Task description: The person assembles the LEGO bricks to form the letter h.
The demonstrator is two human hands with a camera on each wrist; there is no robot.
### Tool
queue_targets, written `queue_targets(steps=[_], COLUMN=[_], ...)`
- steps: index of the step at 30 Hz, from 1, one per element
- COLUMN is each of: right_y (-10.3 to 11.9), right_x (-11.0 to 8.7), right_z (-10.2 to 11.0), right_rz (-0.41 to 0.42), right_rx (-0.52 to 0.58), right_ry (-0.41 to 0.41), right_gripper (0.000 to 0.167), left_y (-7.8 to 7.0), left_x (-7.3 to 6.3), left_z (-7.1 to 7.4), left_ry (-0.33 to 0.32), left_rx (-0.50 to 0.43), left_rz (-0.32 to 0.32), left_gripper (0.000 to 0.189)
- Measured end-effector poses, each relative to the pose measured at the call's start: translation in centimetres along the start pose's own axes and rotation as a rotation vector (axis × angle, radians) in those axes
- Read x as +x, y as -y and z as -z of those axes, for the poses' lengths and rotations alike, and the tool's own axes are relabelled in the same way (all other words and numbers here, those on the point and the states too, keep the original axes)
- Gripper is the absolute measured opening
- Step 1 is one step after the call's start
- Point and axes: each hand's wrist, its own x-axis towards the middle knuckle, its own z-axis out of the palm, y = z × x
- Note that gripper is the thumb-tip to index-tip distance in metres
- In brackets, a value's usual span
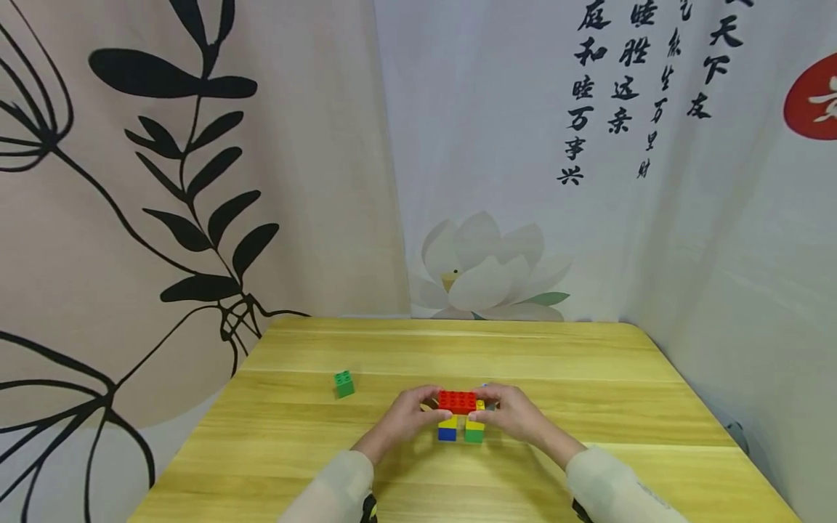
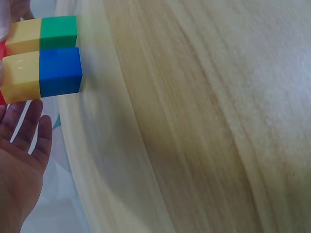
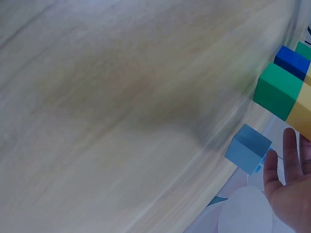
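Observation:
A long red brick (image 1: 458, 401) with studs on top lies across two short stacks. Under its left part, a yellow brick (image 2: 20, 75) sits on a blue brick (image 2: 60, 72). On the right, another yellow brick (image 1: 475, 425) tops a green brick (image 3: 278, 92); yellow studs show beside the red brick's right end. My left hand (image 1: 413, 415) pinches the red brick's left end between thumb and fingers. At the other end my right hand (image 1: 515, 415) grips it, thumb in front. The fingers behind are partly hidden in the head view.
A light blue brick (image 3: 249, 148) stands near my right fingers, mostly hidden by that hand in the head view. Farther left on the wooden table (image 1: 314, 465) is a separate green brick (image 1: 344, 384). Printed curtains (image 1: 327, 181) hang behind the table's far edge.

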Motion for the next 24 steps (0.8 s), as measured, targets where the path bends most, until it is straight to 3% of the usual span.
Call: queue_targets(steps=[15, 24], right_y=[0.63, 0.69], right_x=[-0.34, -0.39], right_z=[-0.22, -0.27], right_rz=[-0.049, -0.033], right_rx=[0.03, 0.061], right_ry=[-0.048, -0.062], right_gripper=[0.048, 0.041], left_y=[-0.27, -0.37], left_x=[0.22, 0.09], left_z=[0.1, 0.21], left_ry=[0.008, -0.004], left_rx=[0.026, 0.017], left_rz=[0.035, 0.015], left_gripper=[0.035, 0.034])
